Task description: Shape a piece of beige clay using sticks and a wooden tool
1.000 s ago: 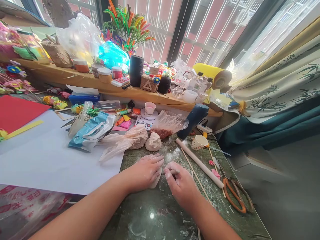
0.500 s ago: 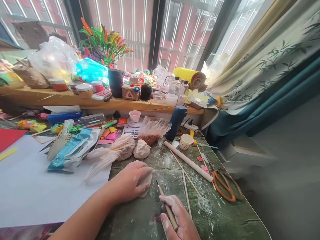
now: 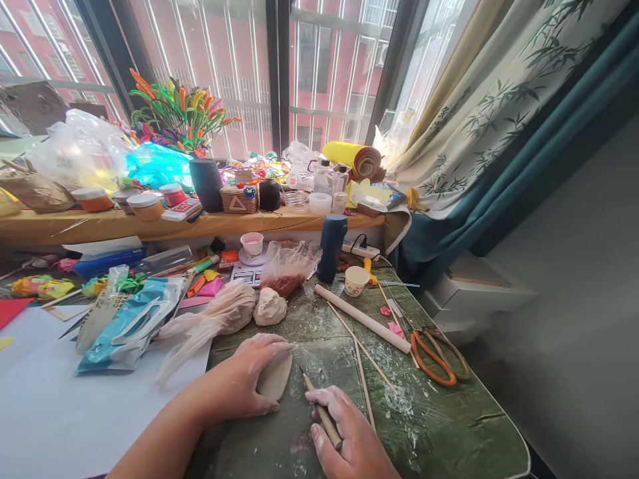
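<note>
My left hand (image 3: 244, 379) rests on a flat oval piece of pale clay (image 3: 276, 376) on the green tabletop (image 3: 439, 426), with fingers curled over its left edge and thumb below it. My right hand (image 3: 349, 439), dusted white, grips a thin wooden stick tool (image 3: 319, 409) like a pen; its tip points up towards the clay's right edge, just short of it. A lump of clay (image 3: 270, 307) lies farther back, beside a crumpled plastic bag (image 3: 219, 316).
A wooden rolling pin (image 3: 362, 318), thin skewers (image 3: 367, 356) and orange-handled scissors (image 3: 434, 356) lie to the right. A paper cup (image 3: 356, 280), dark blue bottle (image 3: 331, 247), plastic bag of brown material (image 3: 287, 266), blue packet (image 3: 130, 322) and white paper sheet (image 3: 54, 406) surround the hands. The shelf behind is cluttered.
My right hand has drawn back from the clay and now holds the stick tool pen-style. My left hand keeps pressing on the clay. The view has tilted up and swung right.
</note>
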{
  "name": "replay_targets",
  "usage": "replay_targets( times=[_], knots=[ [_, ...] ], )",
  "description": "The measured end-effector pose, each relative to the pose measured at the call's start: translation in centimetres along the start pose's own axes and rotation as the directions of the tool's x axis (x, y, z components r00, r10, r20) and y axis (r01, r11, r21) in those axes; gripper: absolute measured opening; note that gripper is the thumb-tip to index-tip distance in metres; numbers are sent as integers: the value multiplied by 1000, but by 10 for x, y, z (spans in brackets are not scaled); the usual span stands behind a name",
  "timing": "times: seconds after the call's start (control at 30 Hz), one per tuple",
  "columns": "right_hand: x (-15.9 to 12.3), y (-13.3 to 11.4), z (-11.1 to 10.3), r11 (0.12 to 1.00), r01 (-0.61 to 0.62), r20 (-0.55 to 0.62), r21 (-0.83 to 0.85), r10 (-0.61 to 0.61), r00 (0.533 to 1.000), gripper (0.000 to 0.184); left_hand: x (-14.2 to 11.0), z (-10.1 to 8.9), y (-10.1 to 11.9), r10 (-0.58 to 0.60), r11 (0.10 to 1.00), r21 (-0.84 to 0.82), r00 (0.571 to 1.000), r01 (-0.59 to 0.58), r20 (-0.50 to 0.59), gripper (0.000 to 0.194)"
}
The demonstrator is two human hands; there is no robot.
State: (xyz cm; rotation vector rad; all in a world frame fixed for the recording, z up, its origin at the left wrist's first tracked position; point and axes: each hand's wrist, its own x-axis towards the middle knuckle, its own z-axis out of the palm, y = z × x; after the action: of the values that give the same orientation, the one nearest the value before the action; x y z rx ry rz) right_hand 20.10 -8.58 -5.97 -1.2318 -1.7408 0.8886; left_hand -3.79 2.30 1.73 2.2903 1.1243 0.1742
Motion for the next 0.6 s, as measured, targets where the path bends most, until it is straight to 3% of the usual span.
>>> replay_targets(
  times=[0.23,0.33,0.4,0.5,0.6],
  knots=[
    [-2,-5,2,996,-87,-83,24,89,993,37,-2,4,0,109,993,57,991,-104,-79,81],
    [-2,-5,3,993,-119,-73,20,120,990,35,-2,1,1,153,987,72,983,-146,-103,69],
    [-1,-5,3,991,-131,-60,22,133,989,35,0,-1,0,180,982,76,974,-171,-140,52],
    [-1,-4,3,993,-120,-64,25,121,991,34,3,-3,-5,142,989,76,952,-126,-270,29],
    [-2,-2,4,992,-110,-60,58,114,992,33,6,-2,-13,-2,1000,8,877,6,-480,27]
  ],
)
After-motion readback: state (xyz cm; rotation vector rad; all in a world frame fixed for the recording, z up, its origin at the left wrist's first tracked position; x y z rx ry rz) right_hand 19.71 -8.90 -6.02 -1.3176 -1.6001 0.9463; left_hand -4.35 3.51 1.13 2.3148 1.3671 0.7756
